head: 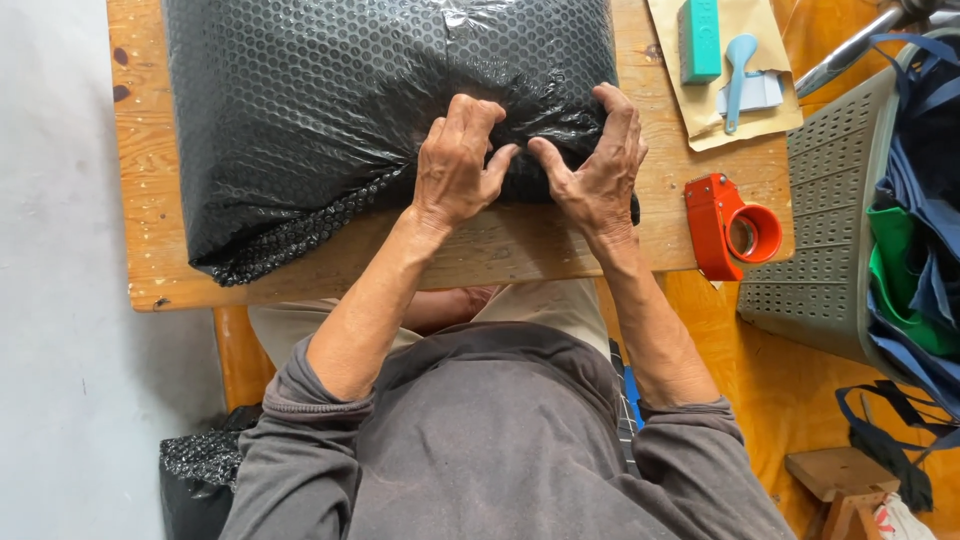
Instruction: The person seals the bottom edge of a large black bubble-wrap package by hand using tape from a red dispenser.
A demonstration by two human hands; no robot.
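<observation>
A big parcel wrapped in black bubble wrap (330, 110) lies across a small wooden table (150, 200) in the head view. My left hand (458, 165) presses on the parcel's near edge, fingers bent and pinching the wrap. My right hand (598, 165) grips the same edge just to the right, its thumb pointing toward the left hand. Both hands bunch the wrap together between them. The parcel's contents are hidden.
A red tape dispenser (732, 228) sits at the table's near right corner. A tan envelope (712, 125) carries a teal block (698, 40) and a light blue scoop (738, 70). A grey perforated basket (830, 210) with bags stands at right. More bubble wrap (200, 460) lies on the floor.
</observation>
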